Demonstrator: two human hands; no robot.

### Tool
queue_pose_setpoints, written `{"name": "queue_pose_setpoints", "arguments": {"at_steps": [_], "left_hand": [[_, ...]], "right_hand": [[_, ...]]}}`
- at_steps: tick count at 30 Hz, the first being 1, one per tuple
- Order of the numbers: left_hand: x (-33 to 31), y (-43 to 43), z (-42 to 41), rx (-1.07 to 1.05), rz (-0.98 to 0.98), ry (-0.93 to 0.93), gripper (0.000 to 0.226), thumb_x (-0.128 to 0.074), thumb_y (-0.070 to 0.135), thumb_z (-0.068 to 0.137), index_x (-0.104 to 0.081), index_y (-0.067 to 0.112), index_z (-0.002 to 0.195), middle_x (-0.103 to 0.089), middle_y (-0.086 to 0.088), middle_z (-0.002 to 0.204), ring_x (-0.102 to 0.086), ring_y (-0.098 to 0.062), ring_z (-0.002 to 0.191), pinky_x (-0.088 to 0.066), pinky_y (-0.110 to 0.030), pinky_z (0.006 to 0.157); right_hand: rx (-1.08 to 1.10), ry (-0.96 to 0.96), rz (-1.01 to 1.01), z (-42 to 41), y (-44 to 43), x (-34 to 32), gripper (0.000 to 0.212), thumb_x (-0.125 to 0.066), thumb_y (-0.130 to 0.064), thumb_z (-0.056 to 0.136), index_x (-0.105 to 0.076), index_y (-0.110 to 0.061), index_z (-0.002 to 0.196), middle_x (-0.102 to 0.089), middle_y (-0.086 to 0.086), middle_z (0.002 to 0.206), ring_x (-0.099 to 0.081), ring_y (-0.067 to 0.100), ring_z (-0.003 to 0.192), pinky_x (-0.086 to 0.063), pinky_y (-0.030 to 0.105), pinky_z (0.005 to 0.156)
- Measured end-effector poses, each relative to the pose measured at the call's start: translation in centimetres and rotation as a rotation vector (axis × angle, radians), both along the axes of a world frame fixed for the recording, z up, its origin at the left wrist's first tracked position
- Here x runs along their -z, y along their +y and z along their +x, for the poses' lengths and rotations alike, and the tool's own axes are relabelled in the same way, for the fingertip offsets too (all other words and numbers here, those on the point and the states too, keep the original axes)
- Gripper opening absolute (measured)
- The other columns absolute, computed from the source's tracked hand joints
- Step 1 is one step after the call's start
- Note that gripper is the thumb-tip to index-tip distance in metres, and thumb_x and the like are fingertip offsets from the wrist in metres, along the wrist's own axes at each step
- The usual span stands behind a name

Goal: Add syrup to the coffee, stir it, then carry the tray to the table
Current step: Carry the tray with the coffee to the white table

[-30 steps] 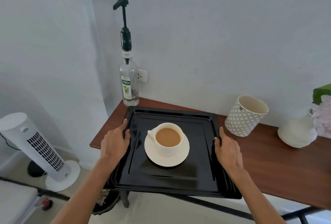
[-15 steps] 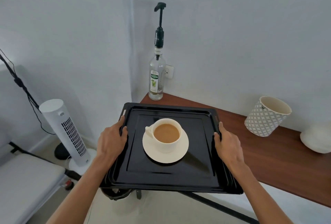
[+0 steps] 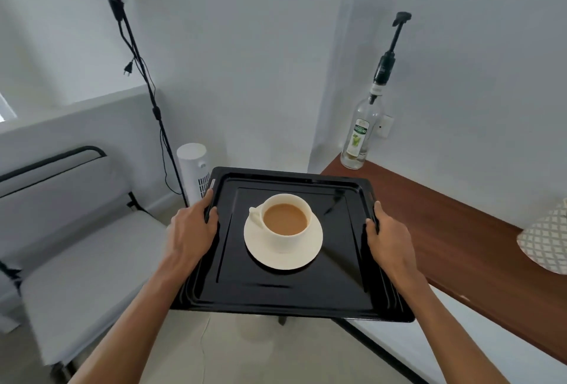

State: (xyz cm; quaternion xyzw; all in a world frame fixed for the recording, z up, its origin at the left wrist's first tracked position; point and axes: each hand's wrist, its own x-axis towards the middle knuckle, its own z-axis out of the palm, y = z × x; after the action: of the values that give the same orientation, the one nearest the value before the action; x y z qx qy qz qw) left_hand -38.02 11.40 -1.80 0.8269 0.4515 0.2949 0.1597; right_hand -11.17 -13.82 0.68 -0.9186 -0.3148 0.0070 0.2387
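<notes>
A black tray (image 3: 291,294) hangs in the air in front of me, off the wooden shelf (image 3: 454,230). My left hand (image 3: 193,227) grips its left rim and my right hand (image 3: 388,239) grips its right rim. On the tray stands a white cup of milky coffee (image 3: 285,221) on a white saucer (image 3: 285,256), the handle pointing left. The syrup bottle (image 3: 363,135) with its tall black pump stays on the shelf's far corner, by the wall.
A white tower fan (image 3: 193,168) stands on the floor behind the tray's left corner. A black stand with cables (image 3: 144,89) rises beside it. A grey padded chair (image 3: 79,264) is at left. A patterned cup (image 3: 546,245) sits on the shelf at right.
The tray has come off the shelf and swung to the left with both hands on it. My view has turned left, so the bottle and shelf now lie to the right.
</notes>
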Motion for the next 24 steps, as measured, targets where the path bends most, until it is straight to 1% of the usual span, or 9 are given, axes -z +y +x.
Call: {"name": "queue_pose_setpoints", "arguments": {"at_steps": [4, 7, 11, 14, 18, 20, 22, 23, 24], "left_hand": [[0.0, 1.5, -5.2, -0.108, 0.018, -0.022, 0.045, -0.054, 0.027, 0.098, -0.057, 0.025, 0.142, -0.075, -0.013, 0.089, -0.069, -0.036, 0.082, -0.040, -0.034, 0.060], [0.0, 2.1, -9.2, -0.184, 0.002, -0.001, 0.046, -0.052, 0.028, 0.098, -0.055, 0.027, 0.144, -0.075, -0.013, 0.090, -0.068, -0.037, 0.084, -0.042, -0.035, 0.061], [-0.2, 2.3, -14.4, -0.288, -0.025, -0.009, 0.047, -0.051, 0.028, 0.098, -0.054, 0.026, 0.145, -0.075, -0.012, 0.093, -0.068, -0.036, 0.086, -0.046, -0.037, 0.063], [-0.2, 2.5, -18.1, -0.378, -0.021, 0.002, 0.047, -0.051, 0.029, 0.099, -0.053, 0.024, 0.146, -0.076, -0.012, 0.094, -0.070, -0.035, 0.085, -0.044, -0.035, 0.062], [-0.4, 2.4, -22.8, -0.480, -0.018, -0.014, 0.047, -0.053, 0.026, 0.100, -0.053, 0.019, 0.146, -0.077, -0.014, 0.097, -0.071, -0.034, 0.090, -0.044, -0.035, 0.065], [-0.6, 2.2, -25.1, -0.537, -0.040, -0.021, 0.047, -0.053, 0.025, 0.099, -0.052, 0.019, 0.146, -0.076, -0.011, 0.086, -0.071, -0.031, 0.079, -0.045, -0.035, 0.064], [-0.7, 2.2, -27.4, -0.616, -0.063, -0.010, 0.048, -0.052, 0.025, 0.099, -0.051, 0.022, 0.147, -0.065, -0.002, 0.065, -0.060, -0.021, 0.058, -0.041, -0.032, 0.056], [-0.7, 2.2, -28.5, -0.654, -0.074, 0.000, 0.048, -0.052, 0.026, 0.099, -0.051, 0.024, 0.147, -0.059, 0.002, 0.060, -0.054, -0.018, 0.054, -0.039, -0.031, 0.055], [-0.7, 2.2, -29.6, -0.688, -0.086, 0.006, 0.048, -0.052, 0.026, 0.100, -0.051, 0.025, 0.147, -0.059, 0.001, 0.060, -0.052, -0.018, 0.055, -0.039, -0.031, 0.055]], "right_hand": [[-0.094, -0.017, 0.011, -3.1, 4.0, 0.0, 0.055, -0.045, -0.022, 0.108, -0.033, -0.010, 0.161, -0.068, 0.011, 0.082, -0.069, 0.031, 0.083, -0.058, 0.044, 0.079], [-0.176, -0.023, 0.027, -5.5, 7.0, 0.0, 0.055, -0.047, -0.020, 0.108, -0.034, -0.008, 0.160, -0.068, 0.010, 0.077, -0.069, 0.031, 0.079, -0.057, 0.043, 0.077], [-0.288, -0.021, 0.036, -8.7, 11.1, 0.2, 0.053, -0.047, -0.018, 0.108, -0.037, -0.008, 0.159, -0.070, 0.012, 0.078, -0.069, 0.032, 0.080, -0.056, 0.043, 0.076], [-0.385, -0.009, 0.042, -11.2, 14.4, 0.4, 0.053, -0.047, -0.017, 0.108, -0.036, -0.007, 0.159, -0.065, 0.007, 0.069, -0.066, 0.027, 0.068, -0.057, 0.042, 0.070], [-0.507, 0.006, 0.041, -14.4, 18.8, 0.7, 0.053, -0.046, -0.018, 0.108, -0.036, -0.010, 0.159, -0.068, 0.010, 0.075, -0.066, 0.028, 0.073, -0.059, 0.044, 0.073], [-0.569, 0.004, 0.045, -16.2, 21.0, 0.9, 0.050, -0.046, -0.017, 0.108, -0.040, -0.010, 0.157, -0.067, 0.010, 0.074, -0.066, 0.029, 0.072, -0.059, 0.043, 0.072], [-0.630, 0.006, 0.039, -18.1, 23.2, 1.1, 0.047, -0.045, -0.017, 0.108, -0.043, -0.009, 0.154, -0.066, 0.010, 0.074, -0.065, 0.030, 0.073, -0.057, 0.043, 0.071], [-0.659, 0.009, 0.036, -19.1, 24.3, 1.2, 0.046, -0.045, -0.017, 0.108, -0.044, -0.009, 0.153, -0.066, 0.011, 0.074, -0.065, 0.031, 0.074, -0.056, 0.042, 0.070], [-0.685, 0.014, 0.034, -20.0, 25.3, 1.4, 0.045, -0.044, -0.017, 0.108, -0.045, -0.009, 0.152, -0.066, 0.011, 0.076, -0.065, 0.033, 0.076, -0.055, 0.041, 0.070]]}}
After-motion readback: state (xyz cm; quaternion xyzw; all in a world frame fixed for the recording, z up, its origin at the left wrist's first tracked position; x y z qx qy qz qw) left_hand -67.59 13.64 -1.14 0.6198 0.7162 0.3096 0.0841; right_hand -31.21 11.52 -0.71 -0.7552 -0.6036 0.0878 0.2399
